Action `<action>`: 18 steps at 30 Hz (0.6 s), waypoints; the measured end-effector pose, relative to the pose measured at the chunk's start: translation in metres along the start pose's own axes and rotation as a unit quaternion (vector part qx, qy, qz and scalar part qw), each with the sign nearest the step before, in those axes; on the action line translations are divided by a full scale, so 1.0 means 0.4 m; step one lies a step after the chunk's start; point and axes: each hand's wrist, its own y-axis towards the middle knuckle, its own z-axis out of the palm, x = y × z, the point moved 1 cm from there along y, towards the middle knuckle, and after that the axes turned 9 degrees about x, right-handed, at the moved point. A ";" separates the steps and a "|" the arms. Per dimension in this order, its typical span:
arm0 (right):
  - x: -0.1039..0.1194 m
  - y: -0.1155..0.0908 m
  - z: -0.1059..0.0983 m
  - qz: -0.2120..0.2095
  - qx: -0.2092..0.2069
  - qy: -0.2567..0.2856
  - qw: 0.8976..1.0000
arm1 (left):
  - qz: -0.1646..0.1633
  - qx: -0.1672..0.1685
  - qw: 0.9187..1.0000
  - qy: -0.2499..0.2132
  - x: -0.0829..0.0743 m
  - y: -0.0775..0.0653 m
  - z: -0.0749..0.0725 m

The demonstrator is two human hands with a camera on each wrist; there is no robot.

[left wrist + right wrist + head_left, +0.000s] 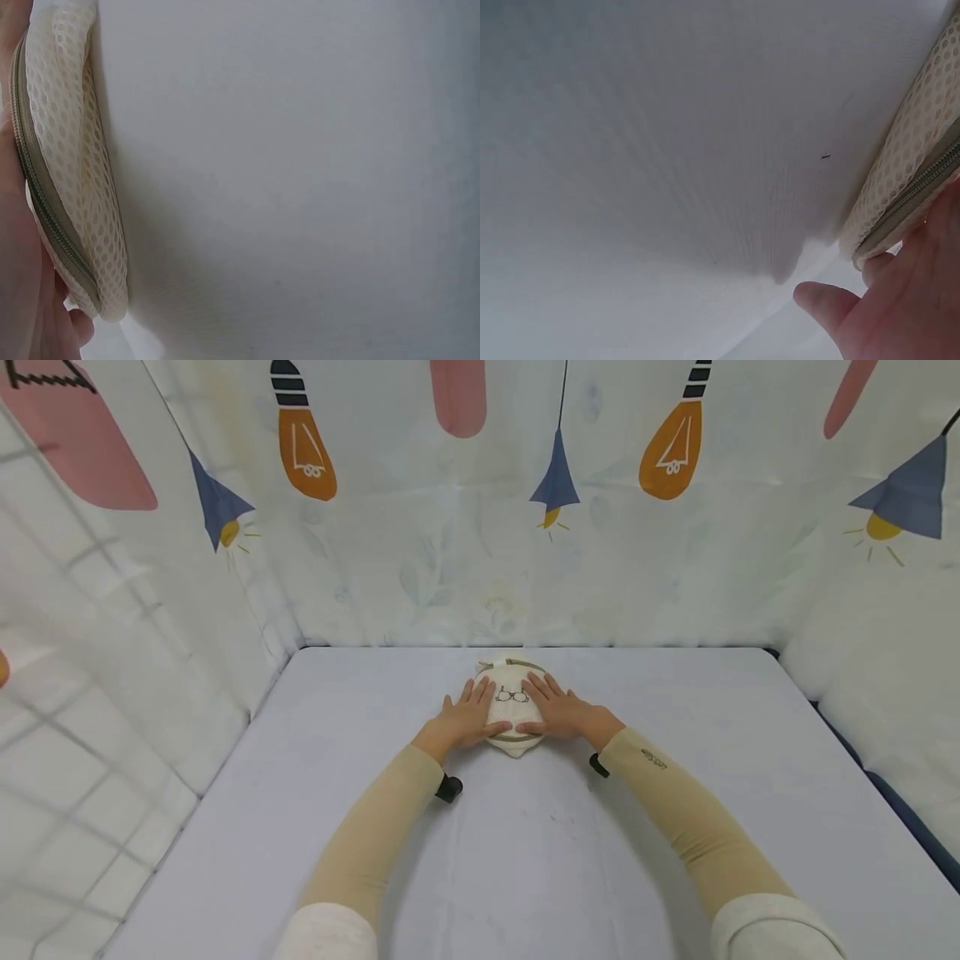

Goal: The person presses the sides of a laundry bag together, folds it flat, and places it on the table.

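A small cream mesh pouch (513, 714) lies on the table near its back edge, with a glasses drawing on top and an olive zipper round its rim. On its left side rests my left hand (467, 713), fingers straight and spread, thumb across the front. My right hand (558, 706) lies on the right side the same way, its thumb pointing at the other. The left wrist view shows the pouch's mesh side wall (97, 172) and zipper beside the hand (30, 277). In the right wrist view, the right hand (900, 307) touches the pouch (907, 157) along its zipper.
A white-covered table (525, 860) spreads out on all sides of the pouch. Behind it hangs a pale curtain (465, 543) printed with lamps and bulbs, and more white fabric hangs at both sides. A black strap piece (449, 788) sits at the left wrist.
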 end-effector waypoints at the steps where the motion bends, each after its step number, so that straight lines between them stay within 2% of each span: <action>1: 0.001 0.000 0.000 -0.001 0.000 0.001 1.000 | 0.000 0.001 1.000 0.001 0.000 0.000 0.000; 6: 0.003 -0.002 0.000 -0.001 -0.010 -0.006 1.000 | 0.000 0.002 1.000 0.002 0.001 0.003 0.001; 12: 0.006 -0.004 0.008 -0.007 -0.013 0.010 1.000 | -0.005 0.007 1.000 0.005 0.001 0.000 0.005; 18: 0.002 0.003 0.014 0.003 -0.016 -0.010 1.000 | -0.003 0.009 1.000 0.006 -0.001 -0.002 0.004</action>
